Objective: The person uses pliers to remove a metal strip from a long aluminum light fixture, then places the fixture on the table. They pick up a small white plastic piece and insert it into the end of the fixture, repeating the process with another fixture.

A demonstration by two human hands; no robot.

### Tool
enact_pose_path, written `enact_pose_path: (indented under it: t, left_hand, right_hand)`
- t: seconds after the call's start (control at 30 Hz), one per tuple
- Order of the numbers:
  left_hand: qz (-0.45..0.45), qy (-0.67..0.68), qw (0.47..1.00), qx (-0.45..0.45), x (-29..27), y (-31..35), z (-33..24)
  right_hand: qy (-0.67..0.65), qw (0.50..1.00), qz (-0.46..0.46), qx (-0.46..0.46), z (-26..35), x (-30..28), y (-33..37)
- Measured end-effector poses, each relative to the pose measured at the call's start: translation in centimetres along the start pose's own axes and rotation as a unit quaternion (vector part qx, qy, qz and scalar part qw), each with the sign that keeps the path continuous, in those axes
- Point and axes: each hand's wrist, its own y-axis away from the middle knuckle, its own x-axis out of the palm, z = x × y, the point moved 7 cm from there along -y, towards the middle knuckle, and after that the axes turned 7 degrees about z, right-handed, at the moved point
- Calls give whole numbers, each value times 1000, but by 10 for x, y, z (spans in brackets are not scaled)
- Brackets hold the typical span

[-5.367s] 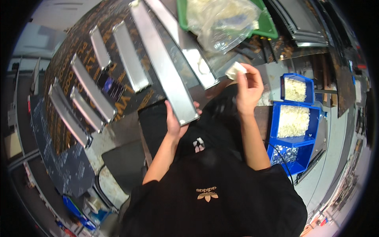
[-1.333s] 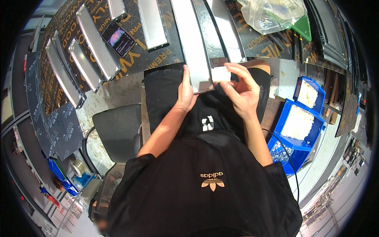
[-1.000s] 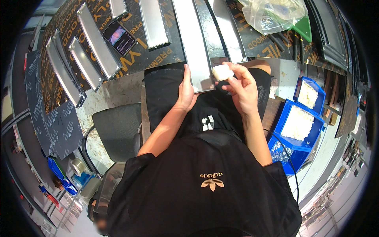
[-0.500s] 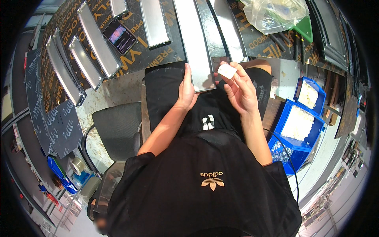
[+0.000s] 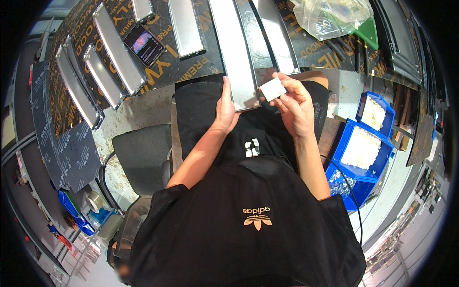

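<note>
My left hand [image 5: 226,109] cups the near end of a long silvery metal panel [image 5: 239,62] with dark edges. The thumb lies along its left side and the other fingers are hidden beneath. This panel reaches from the table out over my lap. Beside its right corner, my right hand [image 5: 297,106] pinches a small flat white square piece [image 5: 273,89] between thumb and fingertips. The piece is tilted, close to the panel's edge; whether they touch I cannot tell.
Several similar metal panels [image 5: 119,52] lie across the dark printed table [image 5: 205,67], with a phone [image 5: 144,45] among them. A clear plastic bag [image 5: 332,19] sits at the far right. Blue bins [image 5: 361,174] of white pieces and small metal parts stand right. An office chair [image 5: 143,158] is left.
My right hand has turned the white square piece so its broad face shows more, and moved slightly right. My left hand and the panel have barely moved.
</note>
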Motion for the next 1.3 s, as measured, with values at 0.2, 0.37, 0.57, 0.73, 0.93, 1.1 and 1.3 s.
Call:
enact_pose_path:
  t: [0.2,0.37,0.57,0.73,0.93,1.1,1.3]
  left_hand:
    - [-12,-2,1000,6,-1,1,1]
    - [-8,5,999,41,1,-2,-2]
    - [-16,29,999,12,-4,1,3]
    - [-41,41,998,14,-9,-1,6]
    - [-30,30,999,21,-9,-3,6]
    - [-38,34,998,20,-10,-4,8]
    - [-26,19,998,45,-14,-10,10]
  right_hand:
    - [11,1000,-9,15,-3,-2,3]
    - [221,973,-62,28,-4,-11,1]
    - [184,969,-116,114,-22,-16,1]
    - [163,970,-131,120,-27,-24,0]
    - [170,969,-134,123,-32,-32,-1]
    - [193,965,-130,120,-32,-29,-4]
    - [178,964,-140,143,-31,-22,-6]
